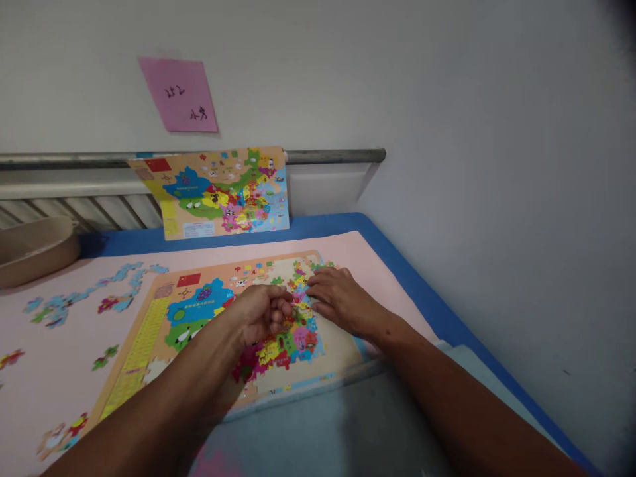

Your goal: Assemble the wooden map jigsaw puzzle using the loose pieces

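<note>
A partly assembled map jigsaw puzzle (196, 308) lies on the table in front of me, with bare tan backing showing at its right and lower parts. My left hand (268, 311) hovers over its middle, palm turned sideways and fingers curled in; whatever they may hold is hidden. On the right, my right hand (342, 301) rests palm down at the puzzle's upper right, fingers stretched out and touching the colourful pieces there. The two hands' fingertips face each other across a narrow gap. Parts of the puzzle are covered by my hands and left forearm.
Loose joined blue pieces (94, 288) and small clusters, one a green piece (105, 358), lie on the pink cloth (44, 338) at left. A beige basin (40, 248) stands behind them. A printed map sheet (218, 192) hangs from the metal rail (338, 156) by the wall.
</note>
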A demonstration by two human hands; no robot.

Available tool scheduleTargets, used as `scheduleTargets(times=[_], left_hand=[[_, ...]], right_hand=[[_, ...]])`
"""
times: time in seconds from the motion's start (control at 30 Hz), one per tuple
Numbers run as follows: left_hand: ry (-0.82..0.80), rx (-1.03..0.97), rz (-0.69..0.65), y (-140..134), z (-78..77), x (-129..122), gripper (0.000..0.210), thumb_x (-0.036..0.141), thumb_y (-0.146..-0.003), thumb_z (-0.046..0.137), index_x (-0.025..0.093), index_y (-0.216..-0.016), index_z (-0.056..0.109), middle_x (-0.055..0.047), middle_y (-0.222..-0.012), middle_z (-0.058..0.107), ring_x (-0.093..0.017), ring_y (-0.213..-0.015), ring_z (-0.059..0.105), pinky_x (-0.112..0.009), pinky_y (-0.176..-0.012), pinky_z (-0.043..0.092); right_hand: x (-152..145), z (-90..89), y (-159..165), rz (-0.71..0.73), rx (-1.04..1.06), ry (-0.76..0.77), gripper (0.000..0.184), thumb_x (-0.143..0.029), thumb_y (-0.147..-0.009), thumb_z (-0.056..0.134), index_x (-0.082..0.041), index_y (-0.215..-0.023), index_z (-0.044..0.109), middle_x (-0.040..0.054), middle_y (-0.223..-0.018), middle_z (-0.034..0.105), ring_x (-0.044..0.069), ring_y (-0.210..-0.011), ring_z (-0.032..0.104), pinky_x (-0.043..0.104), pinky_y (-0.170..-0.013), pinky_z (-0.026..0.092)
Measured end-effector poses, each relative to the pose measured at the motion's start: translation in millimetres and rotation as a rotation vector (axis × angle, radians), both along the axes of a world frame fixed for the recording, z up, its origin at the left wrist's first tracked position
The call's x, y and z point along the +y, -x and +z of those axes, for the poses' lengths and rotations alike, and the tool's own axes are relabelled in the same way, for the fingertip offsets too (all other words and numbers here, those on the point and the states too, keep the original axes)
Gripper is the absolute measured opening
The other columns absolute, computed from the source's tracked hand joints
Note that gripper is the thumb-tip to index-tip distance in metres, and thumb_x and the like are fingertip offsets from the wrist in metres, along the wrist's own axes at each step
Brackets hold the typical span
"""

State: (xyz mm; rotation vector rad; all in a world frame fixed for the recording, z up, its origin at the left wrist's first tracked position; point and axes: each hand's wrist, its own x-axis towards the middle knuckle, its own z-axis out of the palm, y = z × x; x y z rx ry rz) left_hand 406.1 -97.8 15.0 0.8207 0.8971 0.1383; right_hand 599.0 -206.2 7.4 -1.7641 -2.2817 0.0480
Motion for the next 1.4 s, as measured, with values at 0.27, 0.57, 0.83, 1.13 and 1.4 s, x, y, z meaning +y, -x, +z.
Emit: scheduleTargets(times=[0.27,0.57,0.83,1.13,1.4], left_hand=[[0.015,0.056,0.031,0,6.3,-2,0.027,0.015,-0.102,0.047,0.011,-0.083,0.066,0.004,-0.054,0.053,-0.006,-0.036,0.036,-0.017,-0.035,0.026],[-0.019,0.1,0.033,0,14.6,-8,0.032,0.017,-0.107,0.043,0.011,-0.085,0.065,0.006,-0.054,0.053,-0.006,-0.036,0.037,-0.017,-0.035,0.028],[-0.047,0.135,0.025,-2,17.5,-11,0.03,0.014,-0.104,0.045,0.011,-0.082,0.066,0.005,-0.051,0.053,-0.007,-0.034,0.038,-0.017,-0.033,0.027],[-0.058,0.128,0.005,-2,13.4,-9,0.025,0.016,-0.103,0.048,0.011,-0.087,0.067,0.005,-0.052,0.053,-0.006,-0.035,0.038,-0.017,-0.034,0.027],[-0.094,0.136,-0.018,-2,13.9,-10,0.029,0.016,-0.105,0.043,0.011,-0.087,0.066,0.005,-0.052,0.054,-0.007,-0.035,0.038,-0.018,-0.035,0.027]], right_hand=[[0,-0.3,0,0.025,0.012,-0.012,0.011,-0.017,-0.096,0.07,-0.02,-0.105,0.074,0.0085,-0.121,0.072,0.028,-0.124,0.055,0.046,-0.109,0.034],[-2,-0.6,1,0.028,0.021,-0.005,0.014,-0.017,-0.094,0.074,-0.019,-0.108,0.075,0.0093,-0.124,0.072,0.03,-0.128,0.055,0.049,-0.111,0.034],[-2,0.4,0,0.052,0.016,0.0,0.012,-0.018,-0.096,0.072,-0.019,-0.107,0.075,0.0094,-0.125,0.071,0.029,-0.127,0.055,0.049,-0.112,0.034],[0,-4.0,-3,0.075,0.014,-0.012,0.009,-0.019,-0.097,0.071,-0.02,-0.105,0.075,0.009,-0.122,0.071,0.029,-0.126,0.054,0.049,-0.112,0.034],[0,1.3,-3,0.098,0.013,0.002,0.01,-0.021,-0.101,0.065,-0.019,-0.104,0.074,0.0098,-0.119,0.072,0.029,-0.121,0.055,0.048,-0.108,0.035]])
